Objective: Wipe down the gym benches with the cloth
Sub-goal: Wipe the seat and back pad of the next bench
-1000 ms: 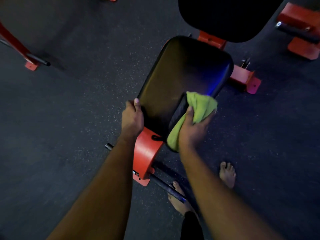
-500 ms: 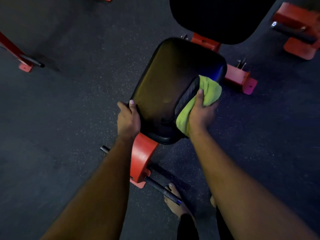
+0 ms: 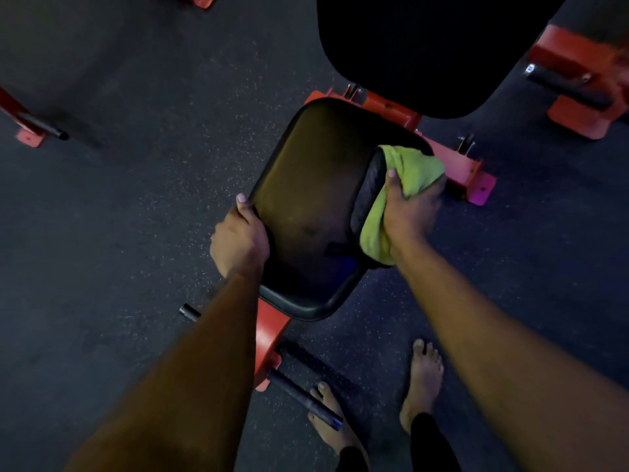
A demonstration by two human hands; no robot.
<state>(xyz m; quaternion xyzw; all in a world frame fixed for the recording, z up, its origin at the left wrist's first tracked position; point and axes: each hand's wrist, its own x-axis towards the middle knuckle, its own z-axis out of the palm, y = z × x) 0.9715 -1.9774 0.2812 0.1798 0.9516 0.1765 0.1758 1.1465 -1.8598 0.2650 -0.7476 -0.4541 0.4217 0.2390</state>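
At the far left a red frame foot (image 3: 30, 136) with a black bar sits on the dark speckled floor (image 3: 136, 216). The left arm reaches forward and the left hand (image 3: 240, 241) grips the left edge of the black seat pad (image 3: 306, 212), thumb lying along the rim and fingers curled under it. Below the pad, a red bracket (image 3: 269, 338) carries a black crossbar (image 3: 306, 398), whose end lies over one bare foot (image 3: 330, 427).

On the pad's right edge lies the green cloth (image 3: 412, 175), with a dark fold on its inner side. The right hand (image 3: 408, 216) clutches it from the near side, thumb on top, and holds it against the pad's edge. Beyond, a second black pad (image 3: 435, 46) fills the top, with red frame parts (image 3: 585, 83) at the right.
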